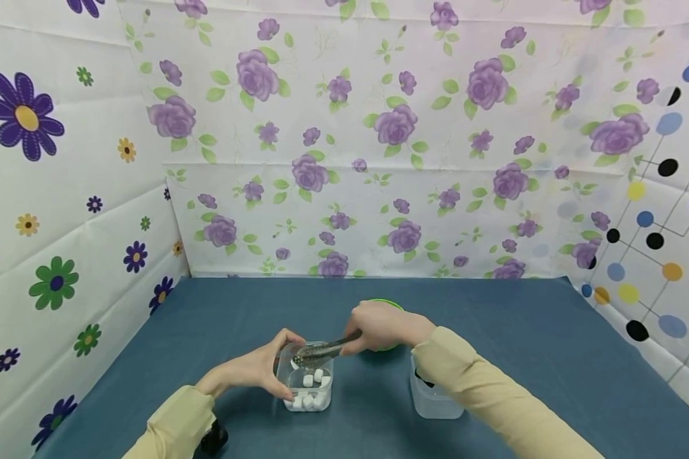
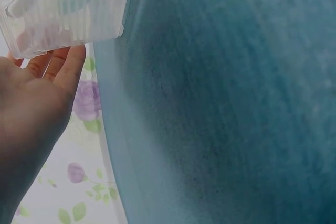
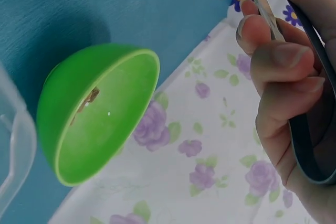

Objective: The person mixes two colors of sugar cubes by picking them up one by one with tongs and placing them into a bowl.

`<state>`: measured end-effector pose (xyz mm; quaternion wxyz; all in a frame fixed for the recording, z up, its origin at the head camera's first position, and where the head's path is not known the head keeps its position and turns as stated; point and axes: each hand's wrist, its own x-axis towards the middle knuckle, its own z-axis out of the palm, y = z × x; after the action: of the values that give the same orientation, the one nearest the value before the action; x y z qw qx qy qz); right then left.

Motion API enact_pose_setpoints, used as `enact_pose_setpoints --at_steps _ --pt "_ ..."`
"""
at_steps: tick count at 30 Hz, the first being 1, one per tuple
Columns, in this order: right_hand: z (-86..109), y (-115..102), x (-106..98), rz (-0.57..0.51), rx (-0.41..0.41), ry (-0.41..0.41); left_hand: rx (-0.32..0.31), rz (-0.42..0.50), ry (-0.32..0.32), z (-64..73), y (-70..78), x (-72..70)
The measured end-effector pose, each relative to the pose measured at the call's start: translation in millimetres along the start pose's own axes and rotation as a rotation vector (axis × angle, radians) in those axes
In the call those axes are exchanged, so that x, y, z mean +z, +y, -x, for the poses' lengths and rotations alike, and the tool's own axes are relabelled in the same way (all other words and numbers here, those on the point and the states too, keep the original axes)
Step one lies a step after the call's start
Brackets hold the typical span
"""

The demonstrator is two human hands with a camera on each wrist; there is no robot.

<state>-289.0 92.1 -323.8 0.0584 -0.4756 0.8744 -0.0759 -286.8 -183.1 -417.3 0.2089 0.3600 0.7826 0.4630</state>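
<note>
While a clear tub (image 1: 305, 390) of white pieces (image 1: 308, 380) is gripped by the left hand (image 1: 252, 370), tongs (image 1: 328, 347) are held over it by the right hand (image 1: 383, 325) in the head view. The tub is set left of the table's (image 1: 235, 312) middle, well short of its far edge; a second tub (image 1: 437, 408) is partly hidden by the right sleeve (image 1: 476, 382). From the left wrist, fingers (image 2: 72, 66) are seen at the tub's wall. From the right wrist, the tongs are clasped between thumb and curled fingers — and a green bowl (image 3: 58, 103) is shown nearer the far edge.

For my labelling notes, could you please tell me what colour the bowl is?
The bowl is bright green, clearest in the right wrist view.
</note>
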Motion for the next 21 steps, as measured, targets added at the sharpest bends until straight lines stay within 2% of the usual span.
enact_pose_setpoints --at_steps 4,8,13,21 --pt "6.4 6.7 -0.3 -0.052 -0.036 0.033 0.014 -0.005 0.012 0.4 0.6 1.2" --pt "15.6 12.5 -2.5 -0.19 -0.027 0.042 0.022 -0.018 0.02 0.7 -0.4 1.6" --pt "32.0 21.9 -10.4 -0.321 0.012 0.059 0.024 -0.011 0.03 1.4 -2.4 1.0" --pt "61.1 45.3 -22.1 -0.394 0.117 0.124 0.068 0.008 0.046 1.0 -5.9 2.2"
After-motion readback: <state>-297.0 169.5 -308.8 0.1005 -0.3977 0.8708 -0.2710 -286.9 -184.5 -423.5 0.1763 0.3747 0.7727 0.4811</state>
